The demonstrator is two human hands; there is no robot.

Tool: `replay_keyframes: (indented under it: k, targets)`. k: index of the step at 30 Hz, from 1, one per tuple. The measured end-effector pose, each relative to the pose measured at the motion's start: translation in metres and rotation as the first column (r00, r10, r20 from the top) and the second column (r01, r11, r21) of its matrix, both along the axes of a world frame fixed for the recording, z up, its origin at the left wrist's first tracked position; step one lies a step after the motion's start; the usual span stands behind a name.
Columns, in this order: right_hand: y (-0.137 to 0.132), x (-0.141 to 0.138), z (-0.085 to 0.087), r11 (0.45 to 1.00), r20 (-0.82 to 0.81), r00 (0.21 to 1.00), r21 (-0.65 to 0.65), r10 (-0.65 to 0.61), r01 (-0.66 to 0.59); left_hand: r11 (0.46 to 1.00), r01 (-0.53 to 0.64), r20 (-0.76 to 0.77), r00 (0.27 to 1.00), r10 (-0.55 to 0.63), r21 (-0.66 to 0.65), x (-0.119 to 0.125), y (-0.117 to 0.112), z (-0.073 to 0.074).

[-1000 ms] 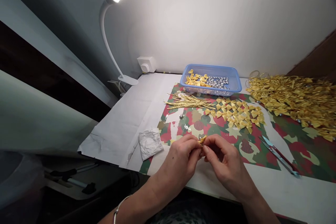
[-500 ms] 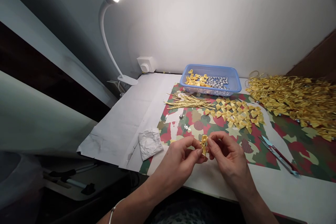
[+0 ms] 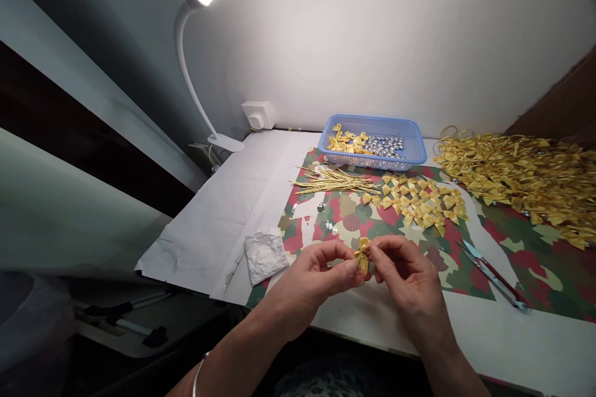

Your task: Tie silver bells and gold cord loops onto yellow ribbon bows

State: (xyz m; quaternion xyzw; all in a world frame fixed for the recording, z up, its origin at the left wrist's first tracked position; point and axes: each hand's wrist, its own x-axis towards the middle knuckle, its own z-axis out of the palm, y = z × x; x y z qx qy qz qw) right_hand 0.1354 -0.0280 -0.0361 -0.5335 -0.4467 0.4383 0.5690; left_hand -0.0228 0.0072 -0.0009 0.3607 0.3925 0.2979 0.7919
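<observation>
My left hand [image 3: 319, 276] and my right hand [image 3: 410, 276] meet over the near edge of the table, both pinching one small yellow ribbon bow [image 3: 362, 254] between thumbs and fingertips. The bow stands upright between the two hands. Beyond them lie a loose patch of yellow bows [image 3: 421, 201] and a bundle of thin gold wire ties [image 3: 338, 181] on the red-and-green patterned paper [image 3: 535, 260].
A blue basket [image 3: 414, 136] with yellow bows and silver bells stands at the back. A large heap of finished gold bows [image 3: 526, 177] fills the right. Thread snips [image 3: 493, 274] lie to the right of my hands, crumpled white paper [image 3: 265, 254] to the left. A desk lamp [image 3: 205, 43] arches over the table's left corner.
The bow, first nearly hidden in my fingertips, now stands upright and visible between them. Both hands have shifted slightly toward me and lower.
</observation>
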Motion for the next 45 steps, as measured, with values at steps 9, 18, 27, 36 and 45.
replay_keyframes:
  k: [9, 18, 27, 36, 45]
  targets:
    - [0.003, 0.002, -0.004, 0.995, -0.138, 0.985, -0.018, -0.102, 0.101, 0.995, -0.034, 0.046, 0.998, 0.039, -0.091, -0.002, -0.001, 0.002]
    - [0.009, 0.004, -0.002, 0.99, -0.587, 0.809, -0.123, -0.021, -0.063, 0.986, -0.035, 0.127, 0.99, 0.055, -0.162, -0.003, -0.005, 0.007]
    - [0.003, -0.005, -0.001, 0.982, -0.608, 0.787, -0.058, 0.106, -0.177, 0.962, -0.15, -0.148, 0.971, 0.187, 0.227, 0.004, 0.0, -0.003]
    - [0.0, 0.003, 0.0, 0.969, -0.605, 0.783, -0.071, 0.146, -0.236, 0.978, -0.049, -0.17, 0.982, 0.084, 0.201, -0.003, 0.0, -0.007]
    - [-0.002, 0.01, 0.005, 0.981, -0.607, 0.789, -0.071, 0.099, -0.179, 0.986, -0.031, -0.169, 0.984, 0.059, 0.161, -0.002, -0.001, -0.011]
